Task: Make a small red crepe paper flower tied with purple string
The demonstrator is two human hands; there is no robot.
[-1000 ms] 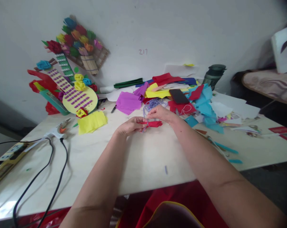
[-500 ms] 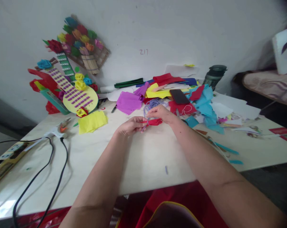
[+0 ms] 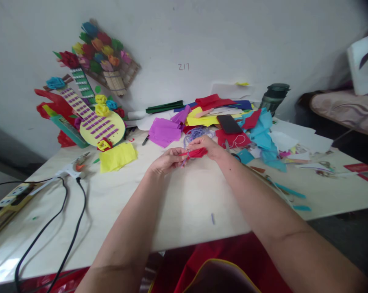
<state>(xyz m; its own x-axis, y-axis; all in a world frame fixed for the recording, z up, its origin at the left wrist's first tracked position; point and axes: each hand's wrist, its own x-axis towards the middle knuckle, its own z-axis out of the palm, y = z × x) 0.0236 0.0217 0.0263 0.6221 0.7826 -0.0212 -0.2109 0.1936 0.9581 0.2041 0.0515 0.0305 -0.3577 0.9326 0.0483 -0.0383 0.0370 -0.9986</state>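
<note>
My left hand [image 3: 168, 160] pinches the narrow end of a gathered piece of red crepe paper [image 3: 198, 153]. Lilac string [image 3: 188, 154] is wrapped around the paper close to those fingertips. Just above the paper, my right hand [image 3: 206, 146] is closed with its fingertips at the string, and its palm side hides part of the paper's wide end. Behind the hands lies a loose tangle of the same lilac string [image 3: 199, 132]. A short lilac scrap [image 3: 213, 218] rests on the table in front of me.
A glue gun [image 3: 72, 167] with black cables lies left, near a power strip [image 3: 9, 203]. Yellow crepe paper [image 3: 118, 157], purple paper [image 3: 164, 131], a phone [image 3: 229, 124], scissors [image 3: 228, 145] and blue scraps [image 3: 264, 130] surround the hands. A paper-flower guitar [image 3: 103, 128] leans behind.
The right fingertips have shifted slightly left, in toward the wrapped string. The red paper has risen and turned a little, showing more of its wide end. The left hand keeps its pinch.
</note>
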